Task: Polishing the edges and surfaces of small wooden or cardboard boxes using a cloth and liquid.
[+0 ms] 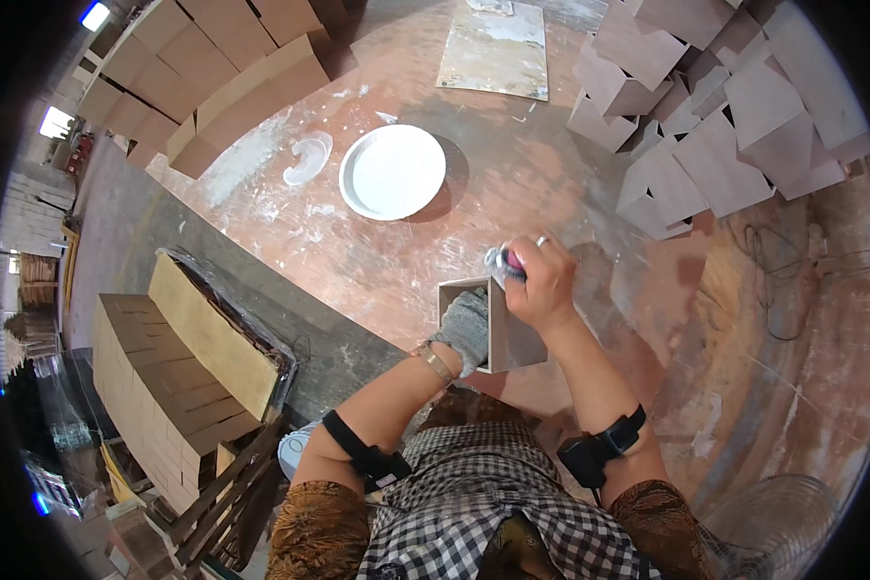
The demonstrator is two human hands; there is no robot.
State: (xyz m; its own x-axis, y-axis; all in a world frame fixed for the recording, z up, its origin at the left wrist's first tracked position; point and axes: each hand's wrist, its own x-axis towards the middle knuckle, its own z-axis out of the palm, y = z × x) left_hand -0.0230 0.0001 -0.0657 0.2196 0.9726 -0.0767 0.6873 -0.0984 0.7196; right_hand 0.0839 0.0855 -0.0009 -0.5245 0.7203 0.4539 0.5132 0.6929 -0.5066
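Observation:
A small open-topped wooden box (518,333) stands at the near edge of the work table. My left hand (466,324), in a grey knitted glove, reaches down inside it, with its fingers mostly hidden by the walls. At the box's far right corner, my bare right hand (543,280) is closed around a small tool (508,263) with a pinkish-purple and dark body and a whitish end. My fingers cover much of the tool, so its exact kind does not show. Beyond the box sits a round white basin (392,174).
A curved translucent plastic piece (308,159) lies left of the basin. A paint-smeared board (494,50) is at the far side. Wooden boxes (725,159) are piled far right, and more boxes (227,92) stand far left. Stacked brown boxes (169,387) occupy the left, beyond the table's edge.

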